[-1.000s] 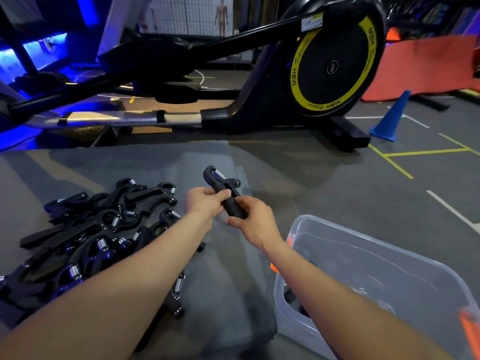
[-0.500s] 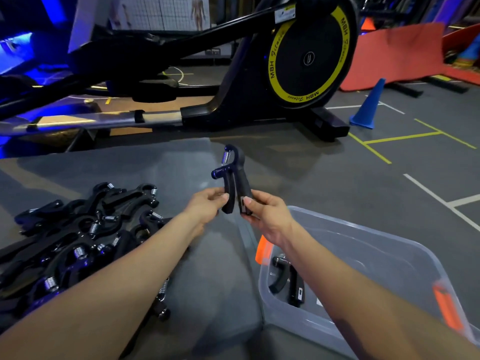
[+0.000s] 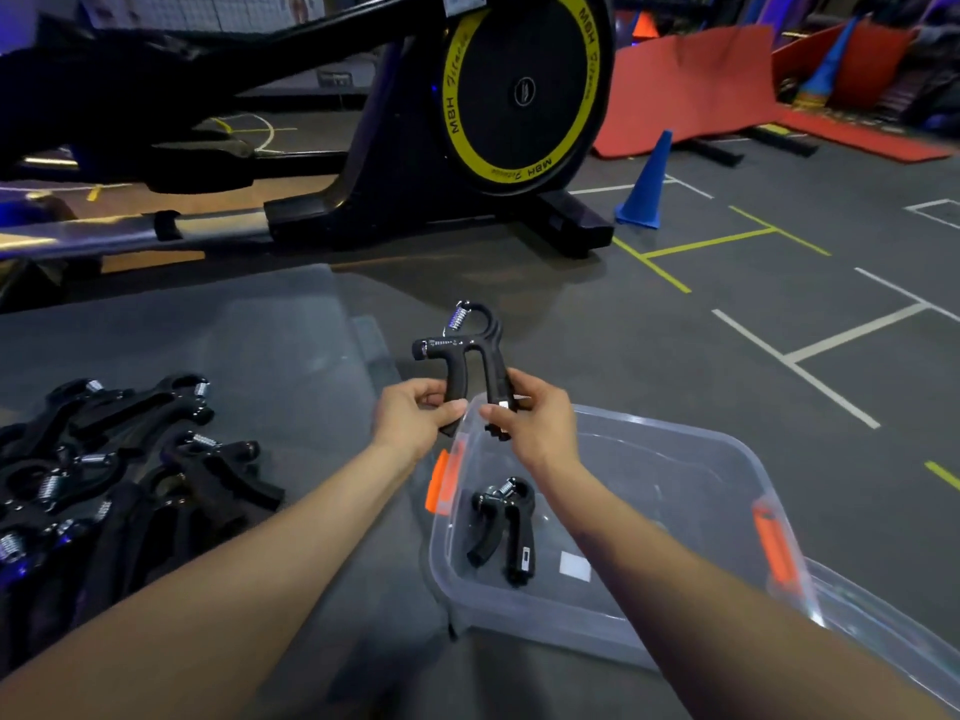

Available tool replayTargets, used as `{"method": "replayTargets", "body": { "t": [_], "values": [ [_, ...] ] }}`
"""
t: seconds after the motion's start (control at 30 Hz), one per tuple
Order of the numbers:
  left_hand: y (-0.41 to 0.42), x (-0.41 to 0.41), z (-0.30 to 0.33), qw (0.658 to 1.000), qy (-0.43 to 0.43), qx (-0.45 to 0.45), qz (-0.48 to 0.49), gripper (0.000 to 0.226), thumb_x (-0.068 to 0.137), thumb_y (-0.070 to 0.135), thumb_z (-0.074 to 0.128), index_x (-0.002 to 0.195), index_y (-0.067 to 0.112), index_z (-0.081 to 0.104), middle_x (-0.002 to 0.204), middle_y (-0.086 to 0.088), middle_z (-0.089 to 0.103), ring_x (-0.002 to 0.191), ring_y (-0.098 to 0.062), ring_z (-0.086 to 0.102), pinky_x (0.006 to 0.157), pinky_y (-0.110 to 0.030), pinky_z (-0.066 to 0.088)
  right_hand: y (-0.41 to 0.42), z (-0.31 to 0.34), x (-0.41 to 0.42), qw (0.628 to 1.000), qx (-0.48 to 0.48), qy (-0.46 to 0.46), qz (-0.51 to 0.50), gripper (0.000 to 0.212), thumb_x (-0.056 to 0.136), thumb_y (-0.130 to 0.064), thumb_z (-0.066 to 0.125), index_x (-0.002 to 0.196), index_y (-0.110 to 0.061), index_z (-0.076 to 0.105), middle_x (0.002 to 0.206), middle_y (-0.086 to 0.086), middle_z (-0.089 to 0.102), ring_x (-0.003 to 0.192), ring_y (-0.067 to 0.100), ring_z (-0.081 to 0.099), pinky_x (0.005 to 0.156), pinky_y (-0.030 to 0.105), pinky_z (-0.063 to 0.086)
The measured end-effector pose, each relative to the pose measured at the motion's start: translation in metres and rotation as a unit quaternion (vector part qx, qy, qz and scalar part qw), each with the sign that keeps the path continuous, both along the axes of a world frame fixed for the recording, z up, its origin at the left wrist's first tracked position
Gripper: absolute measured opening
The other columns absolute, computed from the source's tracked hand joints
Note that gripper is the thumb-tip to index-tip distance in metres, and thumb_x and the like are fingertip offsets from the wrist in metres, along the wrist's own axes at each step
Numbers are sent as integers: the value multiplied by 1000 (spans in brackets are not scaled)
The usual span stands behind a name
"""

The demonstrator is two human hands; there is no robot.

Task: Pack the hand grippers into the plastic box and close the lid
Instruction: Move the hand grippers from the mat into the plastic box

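Black spring-loaded hand gripper held upright: 1 | black hand gripper inside box: 1 | heap of black hand grippers: too tangled to count | clear plastic box with orange latches: 1 | blue cones: 2

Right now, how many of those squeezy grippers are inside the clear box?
1. One hand gripper lies on the bottom of the plastic box, near its left wall. Another hand gripper is held above the rim by the left hand and right hand, not inside yet.

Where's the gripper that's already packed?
In the head view, the packed hand gripper lies on the floor of the clear plastic box, near its left orange latch.
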State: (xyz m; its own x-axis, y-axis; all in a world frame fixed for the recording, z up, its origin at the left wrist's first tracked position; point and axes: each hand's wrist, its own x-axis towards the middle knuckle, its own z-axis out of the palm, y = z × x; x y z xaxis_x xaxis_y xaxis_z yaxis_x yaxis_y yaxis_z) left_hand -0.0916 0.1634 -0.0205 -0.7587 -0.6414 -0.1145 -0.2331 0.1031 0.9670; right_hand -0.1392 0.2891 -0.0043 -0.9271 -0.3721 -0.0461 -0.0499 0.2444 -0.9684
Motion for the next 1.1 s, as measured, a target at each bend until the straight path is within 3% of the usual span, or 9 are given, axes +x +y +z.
{"method": "replayTargets", "body": {
  "t": [0.07, 0.2, 0.33, 0.5, 0.6, 0.73, 0.8, 0.97, 1.1],
  "values": [
    [12, -4, -5, 1000, -6, -11, -15, 25, 77, 4, 72, 100, 10, 65, 73, 6, 57, 66, -6, 53, 69, -9, 48, 7, -11, -3, 998, 48, 14, -34, 32, 73, -1, 71, 100, -18, 68, 84, 7, 70, 65, 21, 65, 70, 35, 58],
    [25, -9, -27, 998, -31, -24, -43, 32, 76, 2, 71, 107, -2, 65, 79, -3, 60, 67, -8, 53, 80, -23, 49, 16, -36, -6, 991, 105, -11, -84, 38, 68, -9, 71, 101, -27, 68, 88, -1, 74, 76, 24, 72, 78, 43, 57],
    [26, -9, -45, 990, -68, -94, -82, 28, 85, 4, 63, 112, -1, 63, 92, -7, 58, 72, -8, 54, 66, -2, 41, 29, -52, -9, 980, 142, -54, -129, 44, 72, -12, 71, 111, -31, 65, 101, -7, 73, 88, 24, 71, 87, 37, 54],
    [23, -7, -66, 966, -144, -200, -73, 44, 83, 12, 66, 126, 10, 55, 127, -12, 46, 115, -26, 52, 100, -22, 33, 41, -78, -8, 967, 175, -106, -154, 42, 70, -15, 75, 108, -30, 67, 101, -6, 73, 90, 24, 70, 86, 35, 53],
    [20, -10, -74, 962, -170, -202, -69, 55, 83, 14, 65, 134, 9, 46, 136, -15, 42, 127, -29, 44, 109, -30, 29, 46, -95, -7, 956, 185, -147, -176, 40, 67, -12, 74, 103, -29, 69, 95, -4, 74, 85, 28, 71, 83, 37, 56],
    [22, -16, -86, 963, -174, -187, -87, 42, 86, 15, 61, 126, 11, 54, 128, -15, 47, 108, -23, 50, 95, -23, 35, 51, -120, -11, 939, 202, -198, -194, 24, 62, -5, 70, 73, -26, 67, 84, 3, 74, 78, 32, 71, 77, 41, 59],
    [24, -17, -90, 968, -156, -182, -73, 32, 87, 11, 56, 119, 10, 58, 123, -15, 49, 95, -18, 48, 82, -17, 32, 51, -130, -13, 933, 222, -208, -191, 24, 62, -5, 70, 78, -23, 68, 85, 3, 75, 79, 30, 72, 78, 39, 59],
    [28, -15, -95, 977, -133, -162, -42, 43, 92, 11, 50, 135, 15, 48, 129, -11, 42, 110, -24, 51, 76, -7, 25, 47, -147, -13, 920, 246, -242, -186, 25, 65, -7, 74, 68, -28, 60, 90, 1, 74, 85, 26, 71, 79, 30, 56],
    [31, -11, -95, 982, -125, -142, -28, 46, 93, 11, 50, 138, 13, 43, 131, -10, 41, 114, -23, 50, 83, -6, 25, 44, -151, -13, 916, 261, -249, -175, 26, 67, -6, 75, 78, -27, 64, 91, 2, 72, 88, 26, 70, 73, 26, 51]
  ]
}}
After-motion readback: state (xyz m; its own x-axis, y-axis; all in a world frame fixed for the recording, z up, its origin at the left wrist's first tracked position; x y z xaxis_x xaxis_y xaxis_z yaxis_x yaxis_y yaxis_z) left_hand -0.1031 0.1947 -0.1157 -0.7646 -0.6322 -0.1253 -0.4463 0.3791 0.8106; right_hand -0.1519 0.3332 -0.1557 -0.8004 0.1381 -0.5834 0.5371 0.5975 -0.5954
